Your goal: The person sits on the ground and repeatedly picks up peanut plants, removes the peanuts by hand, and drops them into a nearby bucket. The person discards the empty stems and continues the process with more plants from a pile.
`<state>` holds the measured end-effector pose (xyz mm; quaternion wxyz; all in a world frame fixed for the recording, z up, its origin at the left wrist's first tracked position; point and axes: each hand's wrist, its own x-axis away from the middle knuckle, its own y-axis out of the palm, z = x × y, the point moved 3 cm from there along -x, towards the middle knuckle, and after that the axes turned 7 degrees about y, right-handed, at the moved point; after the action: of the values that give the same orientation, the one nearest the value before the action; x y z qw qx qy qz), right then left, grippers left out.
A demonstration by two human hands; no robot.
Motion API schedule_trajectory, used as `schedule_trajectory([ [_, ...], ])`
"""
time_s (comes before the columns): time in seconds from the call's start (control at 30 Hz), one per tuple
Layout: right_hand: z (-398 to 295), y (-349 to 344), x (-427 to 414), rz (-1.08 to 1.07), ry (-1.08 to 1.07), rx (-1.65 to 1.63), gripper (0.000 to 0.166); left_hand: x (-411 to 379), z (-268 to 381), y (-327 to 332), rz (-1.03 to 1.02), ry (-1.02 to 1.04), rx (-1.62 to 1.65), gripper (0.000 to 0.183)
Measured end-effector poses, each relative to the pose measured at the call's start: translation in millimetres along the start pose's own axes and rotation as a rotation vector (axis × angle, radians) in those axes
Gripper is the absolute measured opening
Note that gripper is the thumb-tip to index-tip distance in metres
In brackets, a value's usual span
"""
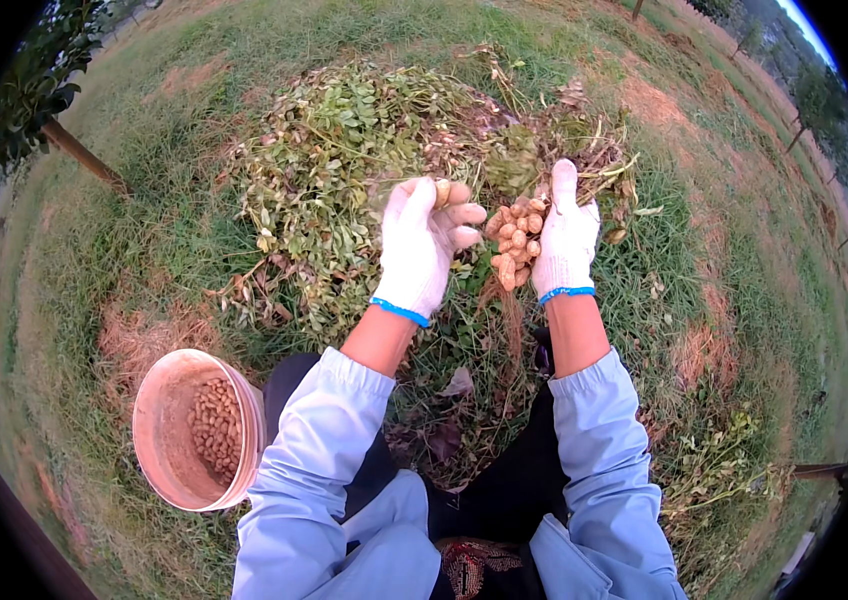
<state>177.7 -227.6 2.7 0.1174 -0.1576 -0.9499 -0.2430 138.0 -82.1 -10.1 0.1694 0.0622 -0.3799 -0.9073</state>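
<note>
White knit gloves with blue cuffs cover both hands. Between the thumb and fingers of my left hand (pixel 427 232) is a single peanut pod (pixel 442 193). My right hand (pixel 568 225) is closed around the stems of an uprooted peanut plant (pixel 604 169), thumb pointing away from me. A cluster of unshelled peanuts (pixel 517 238) hangs on the side of that hand facing my left hand, with thin roots (pixel 510 315) trailing below. Beyond both hands lies a large heap of pulled peanut plants (pixel 334 150), leafy, with some pods showing at its right part.
A whitish plastic bucket (pixel 161 427), partly filled with peanut pods (pixel 215 427), stands tilted in view at the lower left beside my leg. Loose plants (pixel 724 457) lie on the grass at the lower right. A tree trunk (pixel 84 156) rises at the upper left.
</note>
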Motion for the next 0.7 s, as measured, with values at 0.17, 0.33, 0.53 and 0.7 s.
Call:
schedule_trajectory([
  [0.17,3,3,2,-0.003,-0.015,0.161,0.048,11,-1,8,-0.323,0.127,-0.936,0.037],
  [0.33,29,-1,-9,-0.15,-0.005,0.096,0.056,23,-19,12,-0.279,0.56,-1.329,0.051],
  [0.53,33,1,-3,-0.154,-0.07,0.19,0.052,13,-21,9,-0.198,0.463,-1.359,0.033],
  [0.7,34,2,-3,-0.12,-0.248,0.258,0.053,16,-16,15,-0.195,0.453,-1.374,0.03],
])
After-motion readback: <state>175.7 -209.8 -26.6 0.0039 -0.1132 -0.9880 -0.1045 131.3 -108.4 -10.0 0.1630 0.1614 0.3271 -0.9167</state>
